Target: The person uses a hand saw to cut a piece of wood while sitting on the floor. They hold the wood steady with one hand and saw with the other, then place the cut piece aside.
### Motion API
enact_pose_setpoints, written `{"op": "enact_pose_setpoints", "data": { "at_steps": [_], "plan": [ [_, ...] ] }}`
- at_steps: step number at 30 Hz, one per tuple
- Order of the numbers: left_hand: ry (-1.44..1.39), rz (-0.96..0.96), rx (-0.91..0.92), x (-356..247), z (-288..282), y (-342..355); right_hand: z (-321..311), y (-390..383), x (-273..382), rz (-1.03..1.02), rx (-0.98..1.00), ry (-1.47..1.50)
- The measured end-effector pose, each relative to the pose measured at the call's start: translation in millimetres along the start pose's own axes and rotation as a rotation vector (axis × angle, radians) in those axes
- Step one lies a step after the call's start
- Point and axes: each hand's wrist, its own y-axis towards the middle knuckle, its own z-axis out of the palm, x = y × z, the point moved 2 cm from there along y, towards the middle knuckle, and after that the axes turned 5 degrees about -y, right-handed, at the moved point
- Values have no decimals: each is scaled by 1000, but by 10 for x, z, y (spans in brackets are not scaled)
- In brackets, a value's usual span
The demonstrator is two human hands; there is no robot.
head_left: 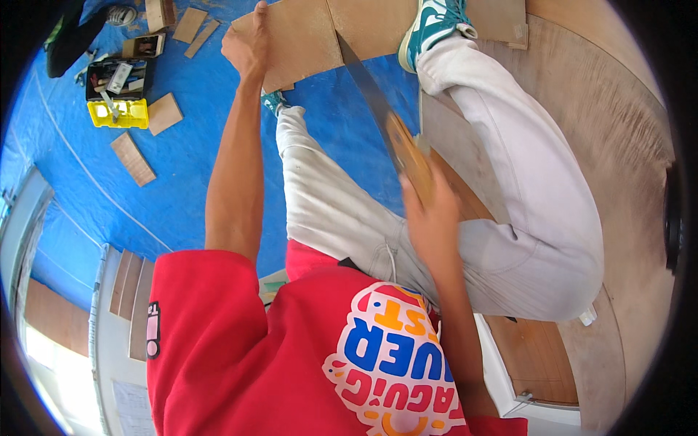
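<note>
My left hand (246, 45) grips the left end of a thin wooden board (294, 47) at the top, its thumb along the edge. My right hand (429, 214) is closed on the wooden handle of a saw (367, 87), slightly blurred. The blade reaches up to a narrow cut line in the board. My right foot, in a teal and white sneaker (422, 33), rests at the board's right part. My other sneaker (273, 104) shows below the board, beyond my outstretched leg.
A blue tarp (109, 196) covers the floor at left, with an open black and yellow toolbox (118, 114) and scattered wooden offcuts (133, 158). A plywood surface (625, 182) is at my right. Leaning boards (131, 291) stand at lower left, and a dark shape (69, 40) is at top left.
</note>
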Motion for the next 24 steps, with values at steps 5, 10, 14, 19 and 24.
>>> {"op": "enact_pose_setpoints", "data": {
  "at_steps": [5, 10, 14, 19, 24],
  "plan": [
    [124, 25, -22, -18, 42, 121, 612, 1065, 202, -246, -87, -2],
    [-47, -36, -44, -111, 29, 38, 183, -3, -254, -173, -18, 40],
    [38, -87, -10, -102, -7, -11, -48, -196, -46, -39, 13, 67],
    [44, -88, 29, -65, -29, 62, 599, 1109, 264, -219, -74, -25],
    [53, -25, 13, -165, -43, 1, 301, 187, -175, -173, -67, 0]
  ]
}}
